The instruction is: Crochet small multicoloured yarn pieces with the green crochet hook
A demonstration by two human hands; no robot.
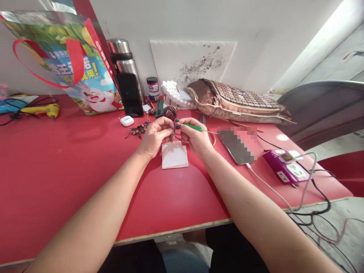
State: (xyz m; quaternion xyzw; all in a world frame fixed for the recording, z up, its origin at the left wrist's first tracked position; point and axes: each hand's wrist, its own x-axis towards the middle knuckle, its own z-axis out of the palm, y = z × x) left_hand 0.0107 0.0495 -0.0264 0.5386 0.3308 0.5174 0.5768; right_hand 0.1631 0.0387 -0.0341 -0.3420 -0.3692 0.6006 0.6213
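Both my hands meet over the middle of the red table (85,182). My left hand (157,136) is closed, its thumb and fingers pinching the edge of a small multicoloured crocheted piece (177,123). From the other side, my right hand (196,136) is closed round a green-handled crochet hook (193,127), whose thin metal shaft points right, and its fingertips touch the crocheted piece. Just below the fingers lies a white square of paper (174,159). Behind the hands sits a ball of multicoloured yarn (170,112). A knotted multicoloured strip (138,130) lies left of my left hand.
Left and behind stand a printed bag (93,79), a steel flask (126,64), a black phone (130,94) and a white earbud case (126,121). Rightward lie a brown beaded bag (241,100), a charging phone (236,146), a purple power strip (287,167) and cables. The table's front edge is close.
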